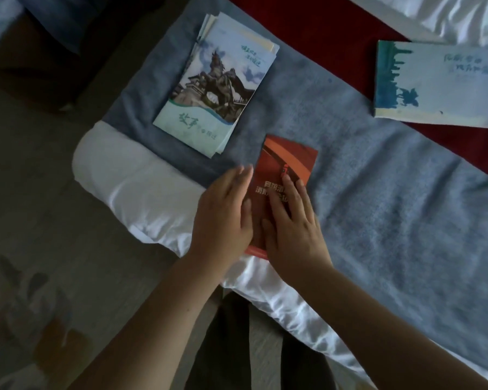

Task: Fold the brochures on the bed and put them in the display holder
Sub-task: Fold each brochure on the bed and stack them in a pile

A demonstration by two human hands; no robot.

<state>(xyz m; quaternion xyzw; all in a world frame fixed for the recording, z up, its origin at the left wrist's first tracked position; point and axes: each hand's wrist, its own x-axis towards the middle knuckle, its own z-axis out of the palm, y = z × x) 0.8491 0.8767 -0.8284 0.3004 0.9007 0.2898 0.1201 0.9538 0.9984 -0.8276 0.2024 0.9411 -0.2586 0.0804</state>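
Head view: left hand [223, 209] and right hand [290, 229], fingers straight, flatten the red paper brochure [290, 159]; display holder unseen, so filing likely remains.

The red brochure [290, 159] is printed on smooth, thin paper, and little gloss can be made out on it. The stack of brochures [217, 80] and the blue and white brochure [440, 88] are made of the same kind of smooth printed paper. The grey towel [378, 192] is formed of matt cloth with a rough, nubby pile. The white sheet [124, 175] is made of smooth cloth with a soft sheen. The floor [26, 178] is laid in matt, wood-grained boards.
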